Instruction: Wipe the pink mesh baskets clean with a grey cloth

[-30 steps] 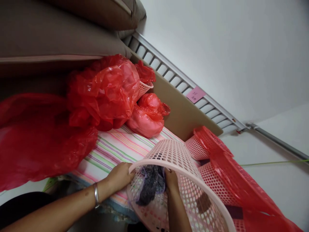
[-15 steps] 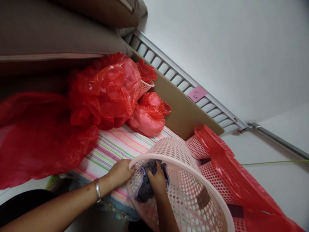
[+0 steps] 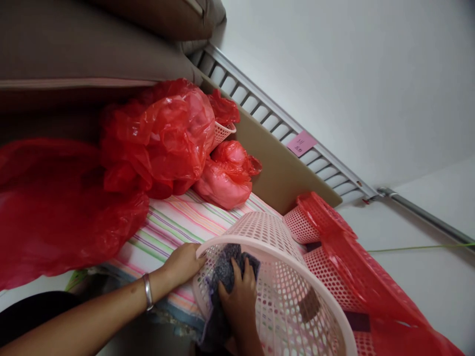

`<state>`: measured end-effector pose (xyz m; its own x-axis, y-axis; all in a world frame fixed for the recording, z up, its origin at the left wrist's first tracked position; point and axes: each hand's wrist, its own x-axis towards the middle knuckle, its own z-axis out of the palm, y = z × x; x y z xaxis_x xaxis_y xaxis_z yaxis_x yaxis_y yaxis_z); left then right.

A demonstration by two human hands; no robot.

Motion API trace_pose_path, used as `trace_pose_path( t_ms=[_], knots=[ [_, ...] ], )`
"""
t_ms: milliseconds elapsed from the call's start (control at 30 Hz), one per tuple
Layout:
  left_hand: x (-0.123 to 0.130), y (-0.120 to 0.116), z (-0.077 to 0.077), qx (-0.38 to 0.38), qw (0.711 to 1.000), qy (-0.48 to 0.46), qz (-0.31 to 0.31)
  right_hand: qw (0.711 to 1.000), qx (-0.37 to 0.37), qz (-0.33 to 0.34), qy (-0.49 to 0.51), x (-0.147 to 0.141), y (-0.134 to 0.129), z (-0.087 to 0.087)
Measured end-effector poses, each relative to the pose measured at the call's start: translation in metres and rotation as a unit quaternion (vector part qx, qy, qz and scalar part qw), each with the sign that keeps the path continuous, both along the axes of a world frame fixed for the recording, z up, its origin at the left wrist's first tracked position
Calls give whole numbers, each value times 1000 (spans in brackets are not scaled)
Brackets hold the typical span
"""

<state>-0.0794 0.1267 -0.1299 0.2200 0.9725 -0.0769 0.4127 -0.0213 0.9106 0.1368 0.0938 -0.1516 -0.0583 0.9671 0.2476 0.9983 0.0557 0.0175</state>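
Observation:
A pink perforated plastic basket (image 3: 260, 230) lies tilted, its wide mouth facing me. My left hand (image 3: 184, 264), with a silver bangle at the wrist, grips the basket's rim at its left side. Inside the mouth, my right hand (image 3: 239, 291) presses a dark grey cloth (image 3: 224, 264) against the inner wall near that rim. Its fingers are spread over the cloth, and part of the cloth hangs down below the hand. Through the holes of the basket shows the striped sheet (image 3: 168, 230) under it.
Red plastic bags (image 3: 166, 138) are heaped on the left, with a smaller tied bag (image 3: 226, 180) beside them. More pink baskets (image 3: 330, 274), partly covered by red plastic (image 3: 386, 287), stand at right. A metal rail (image 3: 267, 106) and a beige board (image 3: 267, 163) run along the back.
My right hand has shifted slightly down and left, its fingers opening out over the cloth. More of the cloth now hangs lower. My left hand stays on the rim.

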Motion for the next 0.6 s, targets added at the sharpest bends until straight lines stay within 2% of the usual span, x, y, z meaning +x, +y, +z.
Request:
trace_pose_path(
  t_ms=[133, 267, 367, 500, 600],
  knots=[
    [2, 1, 0, 0, 1000, 6, -2, 997, 13, -67, -19, 0, 33, -12],
    [4, 3, -4, -7, 1000, 7, 4, 993, 5, -113, -20, -12, 56, -14],
    [4, 2, -5, -11, 1000, 3, 9, 997, 21, -78, -6, -14, 51, -17],
    [3, 0, -3, -3, 1000, -3, 8, 998, 61, 11, 26, -7, 25, -33],
    [4, 0, -2, -1, 1000, -3, 6, 996, 61, 26, 58, -6, 17, -39]
  ],
)
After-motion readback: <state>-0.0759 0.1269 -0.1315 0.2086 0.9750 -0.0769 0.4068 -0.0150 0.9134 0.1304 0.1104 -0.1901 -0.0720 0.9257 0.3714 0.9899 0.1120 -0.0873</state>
